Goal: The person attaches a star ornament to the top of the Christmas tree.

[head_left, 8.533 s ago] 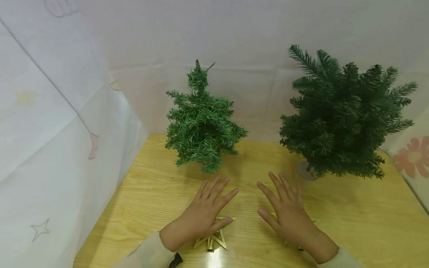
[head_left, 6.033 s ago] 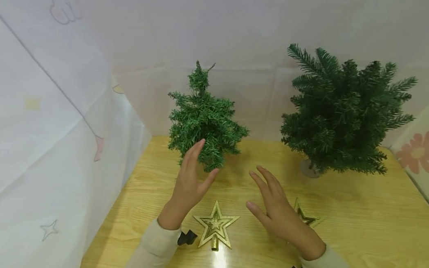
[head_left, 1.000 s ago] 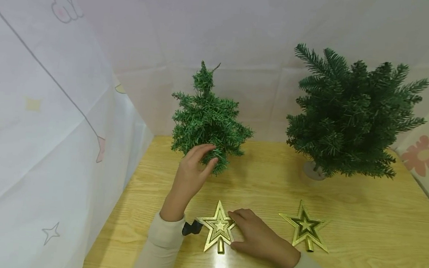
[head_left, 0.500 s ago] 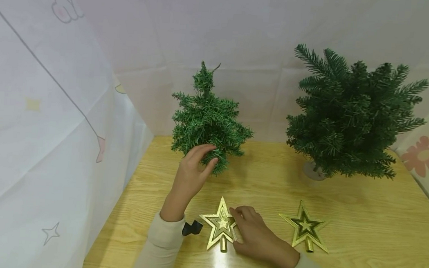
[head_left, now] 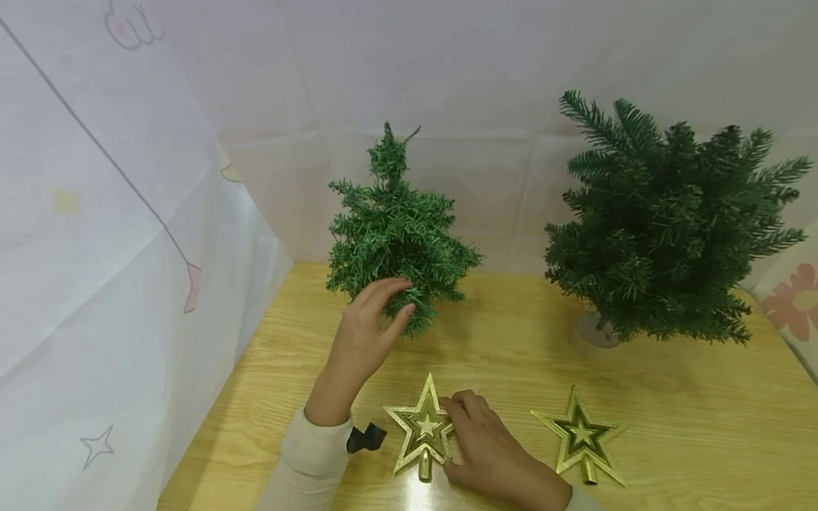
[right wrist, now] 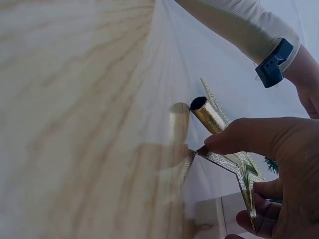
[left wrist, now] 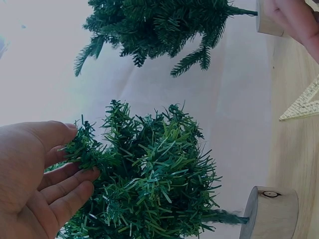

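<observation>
My right hand pinches the right side of a gold star tree topper. In the right wrist view, the thumb presses beside the hollow stem of the star, with fingertips on the far side; the star is tipped up off the wood. My left hand is at the lower front of the smaller green Christmas tree. Seen from the left wrist, its relaxed thumb and fingers lie around a branch tip of the tree with a gap between them; whether they press it is unclear.
A second gold star topper lies on the wooden table to the right. Behind it stands a fuller, darker Christmas tree on a round wooden base. A pale printed cloth hangs behind and along the sides.
Earlier both hands were spread above the table; the right has since come down onto the nearer star. Over the last second that star shifts slightly and tilts up, while the left hand stays at the tree.
</observation>
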Available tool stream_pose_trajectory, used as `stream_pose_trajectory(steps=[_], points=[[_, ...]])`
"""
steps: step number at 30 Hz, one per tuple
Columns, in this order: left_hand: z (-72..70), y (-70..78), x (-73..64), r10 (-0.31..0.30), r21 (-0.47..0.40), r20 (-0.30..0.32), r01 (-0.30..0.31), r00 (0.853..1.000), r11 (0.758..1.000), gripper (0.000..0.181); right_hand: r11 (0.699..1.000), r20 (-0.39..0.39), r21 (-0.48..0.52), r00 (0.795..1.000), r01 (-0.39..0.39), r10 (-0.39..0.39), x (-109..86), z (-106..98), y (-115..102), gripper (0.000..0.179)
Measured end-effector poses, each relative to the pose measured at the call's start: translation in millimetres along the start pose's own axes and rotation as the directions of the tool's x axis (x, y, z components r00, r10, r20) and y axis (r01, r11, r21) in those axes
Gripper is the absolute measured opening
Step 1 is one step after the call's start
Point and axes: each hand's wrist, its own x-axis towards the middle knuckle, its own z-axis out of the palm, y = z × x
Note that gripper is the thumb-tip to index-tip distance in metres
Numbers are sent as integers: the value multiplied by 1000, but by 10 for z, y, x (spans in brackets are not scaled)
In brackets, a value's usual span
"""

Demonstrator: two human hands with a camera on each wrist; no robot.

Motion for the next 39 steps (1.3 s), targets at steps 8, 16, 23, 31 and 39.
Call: stream_pose_trajectory(steps=[8,16,23,31,39], points=[[-14,23,-1,8,6,-12,-8,1000,1000,38,999,-23,-35,1000,14,-15,2,10,22,85],[-19,26,-2,10,4,-10,-10,1000,1000,40,998,-50,-59,999,-16,13,9,28,50,71],[-21,24,-20,10,2,-8,-10,1000,1000,40,999,-31,-6,999,-33,33,-3,23,45,53],[-32,33,-29,5,12,-10,-5,1000,1000,40,984,-18,176,999,-23,26,19,-19,20,26],[-42,32,-36,1,18,-3,-1,1000,1000,39,958,21,279,998,-63,60,13,-96,-16,24]])
